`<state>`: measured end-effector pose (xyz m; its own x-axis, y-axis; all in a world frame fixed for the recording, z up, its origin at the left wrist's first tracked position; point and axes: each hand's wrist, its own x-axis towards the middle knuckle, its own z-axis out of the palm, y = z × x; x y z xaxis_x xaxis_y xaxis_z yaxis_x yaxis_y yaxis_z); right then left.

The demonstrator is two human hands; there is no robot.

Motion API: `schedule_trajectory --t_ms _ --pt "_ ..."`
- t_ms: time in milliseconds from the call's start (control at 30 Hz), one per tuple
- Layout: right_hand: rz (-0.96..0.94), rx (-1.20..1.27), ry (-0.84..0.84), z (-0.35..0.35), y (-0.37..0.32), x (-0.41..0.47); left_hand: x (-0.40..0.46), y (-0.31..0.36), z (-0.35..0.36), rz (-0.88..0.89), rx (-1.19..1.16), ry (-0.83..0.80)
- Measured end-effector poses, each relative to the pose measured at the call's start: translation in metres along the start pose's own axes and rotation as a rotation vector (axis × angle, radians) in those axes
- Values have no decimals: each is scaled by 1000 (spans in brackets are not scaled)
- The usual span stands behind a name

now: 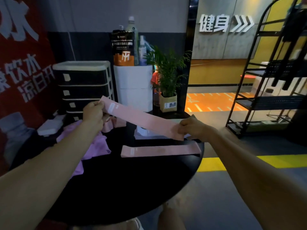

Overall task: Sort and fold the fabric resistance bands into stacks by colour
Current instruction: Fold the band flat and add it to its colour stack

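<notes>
Arms stretched out over round black table (132,188), left hand (93,113) and right hand (194,128) each pinching one end of pink fabric resistance band (141,120), pulled flat, tilted, above second pink band (159,151) lying there.

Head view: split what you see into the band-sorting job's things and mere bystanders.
Job:
held pink band, gripped by left hand and right hand
flat pink band
purple bands
round black table

Bystanders:
drawer unit
potted plant
bottles
metal rack
</notes>
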<state>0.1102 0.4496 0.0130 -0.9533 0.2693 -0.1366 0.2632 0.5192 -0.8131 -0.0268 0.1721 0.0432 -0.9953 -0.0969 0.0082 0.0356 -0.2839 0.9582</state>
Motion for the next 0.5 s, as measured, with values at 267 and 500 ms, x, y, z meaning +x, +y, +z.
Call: schedule_trajectory --t_ms 267,500 --pt "176 613 218 2 32 -16 -17 -40 -5 -46 94 -30" --pt "181 277 552 10 65 -7 -29 -84 -19 25 533 -59"
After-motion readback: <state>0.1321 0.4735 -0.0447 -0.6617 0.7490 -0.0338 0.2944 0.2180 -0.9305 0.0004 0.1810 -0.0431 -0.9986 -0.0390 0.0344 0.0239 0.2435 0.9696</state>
